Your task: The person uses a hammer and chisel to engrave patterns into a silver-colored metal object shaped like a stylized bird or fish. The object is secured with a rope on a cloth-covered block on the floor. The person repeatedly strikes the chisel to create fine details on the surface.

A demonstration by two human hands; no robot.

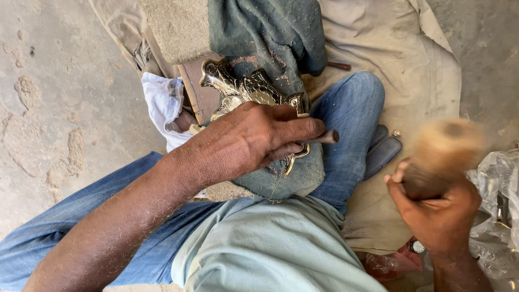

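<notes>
My left hand grips a thin dark metal punch and rests on an ornate embossed brass piece. The brass piece lies on a dark cloth-covered block across my lap. My right hand is raised at the right, closed on a wooden mallet that is blurred by motion. The punch's working end is hidden under my fingers.
A white rag lies left of the brass piece, and a grey-green cloth drapes over a stone block behind it. Beige sheeting covers the ground. Clear plastic bunches at the right edge. Dusty concrete floor lies left.
</notes>
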